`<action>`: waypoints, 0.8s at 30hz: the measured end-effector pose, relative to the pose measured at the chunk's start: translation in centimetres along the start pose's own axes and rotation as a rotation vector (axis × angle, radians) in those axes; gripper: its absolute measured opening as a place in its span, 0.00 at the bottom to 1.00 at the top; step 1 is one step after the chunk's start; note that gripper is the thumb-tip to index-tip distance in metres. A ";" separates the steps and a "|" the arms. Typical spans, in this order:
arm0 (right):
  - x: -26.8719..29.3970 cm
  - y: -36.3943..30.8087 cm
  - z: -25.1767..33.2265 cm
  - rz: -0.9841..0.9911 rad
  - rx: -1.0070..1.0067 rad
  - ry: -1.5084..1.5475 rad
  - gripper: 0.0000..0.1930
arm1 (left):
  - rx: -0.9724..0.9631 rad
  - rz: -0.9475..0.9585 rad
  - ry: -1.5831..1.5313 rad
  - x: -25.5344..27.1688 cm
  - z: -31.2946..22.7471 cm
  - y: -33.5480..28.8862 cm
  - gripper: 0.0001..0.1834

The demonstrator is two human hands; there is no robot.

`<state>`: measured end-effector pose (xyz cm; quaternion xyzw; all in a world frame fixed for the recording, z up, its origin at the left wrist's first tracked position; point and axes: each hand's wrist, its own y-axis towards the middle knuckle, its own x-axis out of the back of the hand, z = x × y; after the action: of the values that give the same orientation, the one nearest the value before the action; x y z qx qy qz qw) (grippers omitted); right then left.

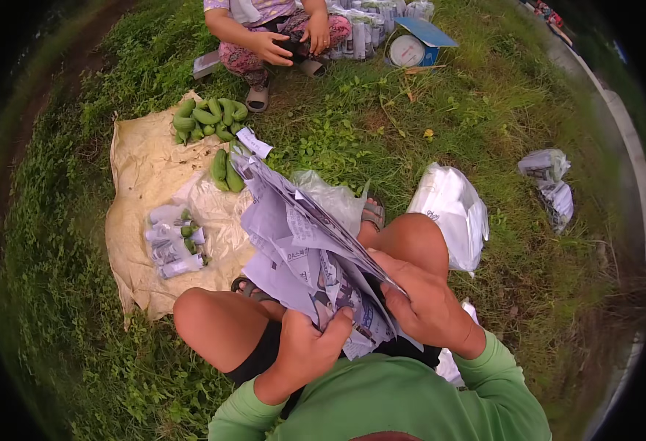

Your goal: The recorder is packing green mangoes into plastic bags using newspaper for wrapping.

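A stack of newspaper sheets [301, 242] stands tilted over my lap, its loose edges fanned toward the far left. My left hand [312, 342] grips the near left side of the sheets, thumb on top. Higher up on the right, my right hand [426, 301] is closed round the stack's other edge. Past the paper, a few green cucumber-like vegetables [225, 173] lie on a tan cloth [135, 158], partly covered by the sheets. Several newspaper-wrapped vegetables [172, 242] sit in clear plastic to the left, green ends showing.
A pile of green vegetables [209, 119] rests at the cloth's far edge. Beyond it squats another person [264, 33], both hands near the knees. White plastic bags [451, 209] lie right of my knee. A blue box [426, 44] stands at the back; bagged bundles [547, 180] lie far right.
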<state>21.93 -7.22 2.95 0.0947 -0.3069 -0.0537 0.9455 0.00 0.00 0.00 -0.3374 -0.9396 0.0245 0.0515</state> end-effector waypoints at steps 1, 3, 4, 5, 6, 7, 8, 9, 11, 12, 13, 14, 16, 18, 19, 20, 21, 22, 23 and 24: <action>-0.6 0.3 -0.3 0.018 -0.049 0.049 0.27 | 0.073 -0.020 -0.076 0.2 -0.2 -0.2 0.28; -0.3 -0.7 -1.0 0.063 -0.142 0.109 0.27 | 0.195 -0.037 -0.173 -0.7 -0.1 -1.1 0.26; -0.2 -0.6 -1.5 0.090 -0.202 0.187 0.26 | 0.131 -0.083 -0.198 -0.7 0.0 -1.0 0.21; -0.1 -0.6 -2.0 0.108 -0.226 0.266 0.26 | 0.041 -0.142 -0.222 -0.7 0.4 -0.7 0.17; -0.5 -0.7 -2.3 0.082 -0.226 0.309 0.25 | -0.042 -0.131 -0.075 -0.5 0.8 -0.5 0.13; -0.8 -0.9 -2.5 0.101 -0.272 0.311 0.25 | -0.029 -0.130 -0.077 -0.6 1.3 -0.3 0.13; -1.1 -1.2 -2.8 0.081 -0.291 0.331 0.25 | -0.059 -0.138 -0.041 -0.8 1.9 0.0 0.12; -1.3 -1.4 -3.0 0.056 -0.280 0.351 0.25 | -0.101 -0.151 -0.003 -1.4 2.5 0.3 0.12; -2.2 -1.7 -3.2 0.069 -0.331 0.326 0.25 | -0.130 -0.189 -0.016 -2.4 3.4 0.9 0.11; -2.6 -1.7 -3.3 0.066 -0.341 0.309 0.25 | -0.187 -0.166 0.056 -2.6 3.5 0.9 0.16; -2.9 -1.9 -3.2 0.078 -0.348 0.312 0.25 | -0.288 -0.150 0.130 -2.8 3.5 0.9 0.22; -3.3 -2.0 -3.1 0.083 -0.340 0.313 0.25 | -0.221 -0.148 0.128 -2.9 3.2 0.6 0.20; -3.8 -2.2 -3.1 0.060 -0.275 0.319 0.25 | -0.259 -0.074 0.221 -2.2 2.6 0.3 0.21; -4.7 -1.8 -3.5 0.024 -0.272 0.372 0.25 | -0.369 0.036 0.267 -0.6 3.0 0.4 0.30; -4.9 -1.6 -3.5 -0.018 -0.229 0.430 0.26 | -0.330 0.021 0.303 0.1 3.1 0.0 0.31; -4.8 -1.6 -3.0 0.016 -0.286 0.469 0.26 | -0.334 -0.008 0.301 0.8 3.3 -0.3 0.28; -4.8 -1.4 -2.6 -0.014 -0.311 0.464 0.26 | -0.276 -0.042 0.298 1.6 3.5 -0.6 0.25; -4.9 -1.2 -2.3 0.061 -0.335 0.610 0.26 | -0.325 -0.133 0.444 2.1 3.9 -0.6 0.24; -5.2 -1.0 -2.1 0.096 -0.275 0.763 0.27 | -0.402 -0.222 0.589 2.4 4.4 -0.2 0.26; -5.7 -0.8 -2.1 0.180 -0.352 0.747 0.26 | -0.440 -0.392 0.514 2.1 5.1 0.5 0.30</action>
<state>18.58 -6.75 -2.14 -0.0823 0.0639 0.0155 0.9944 -1.87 1.71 -4.97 -0.1494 -0.9256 -0.2732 0.2152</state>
